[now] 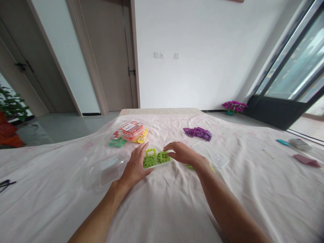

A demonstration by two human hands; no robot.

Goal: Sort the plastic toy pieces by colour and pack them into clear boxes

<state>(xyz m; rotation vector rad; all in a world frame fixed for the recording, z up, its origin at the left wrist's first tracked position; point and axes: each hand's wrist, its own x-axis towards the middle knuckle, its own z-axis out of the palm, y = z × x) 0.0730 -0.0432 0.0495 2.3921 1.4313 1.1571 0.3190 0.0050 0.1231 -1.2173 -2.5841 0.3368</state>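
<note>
A shallow clear plastic box [162, 164] lies on the cloth, holding lime-green toothed plastic pieces [150, 161]. Round its left end my left hand [137, 162] is wrapped, thumb along the near side and fingers at the far side. My right hand [183, 153] hovers over the box's right end, fingers bent and a little apart, close to a lattice-like green piece [163, 157]. No piece shows between those fingers. More green pieces [189, 167] lie partly hidden under my right wrist, beside a clear lid [215, 157].
Left of the box lies an empty clear container [106, 168]. Behind it are packs of red pieces [132, 130], yellow pieces [141, 136] and green pieces [117, 142]. Purple pieces [197, 133] form a pile at back right. Small items, including a pink cloth [306, 160], lie far right.
</note>
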